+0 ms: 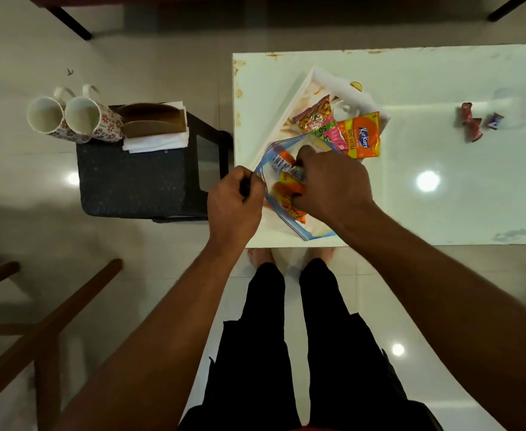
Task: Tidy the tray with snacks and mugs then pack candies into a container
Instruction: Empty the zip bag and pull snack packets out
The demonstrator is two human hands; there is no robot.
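Snack packets sit in the white tray (299, 94), which lies askew on the white worktop (442, 213), right of the frame's centre. An orange Kurkure packet (361, 135) and a pink-and-yellow packet (316, 118) lie side by side at the tray's upper end, touching each other.

Over the tray's lower end a clear zip bag (278, 152) with a blue rim is held open. The left hand (235, 197) is closed in a fist at the bag's left edge, its fingers (249, 181) curled tight and pinching the rim. The right hand (333, 185) is curled round an orange packet (289, 178) at the mouth of the bag, its fingers (305, 154) bent down over it. More orange wrapping shows through the bag below.

Far right on the worktop, well apart from the tray, lie a few wrapped candies (471, 122). Just beyond them stands a clear container (516, 104), too blurred to make out in detail.

In the upper left of the frame two flower-patterned mugs (84, 115) stand touching on a dark stool (131, 178), beside a brown holder (152, 119) resting on white napkins (156, 141).
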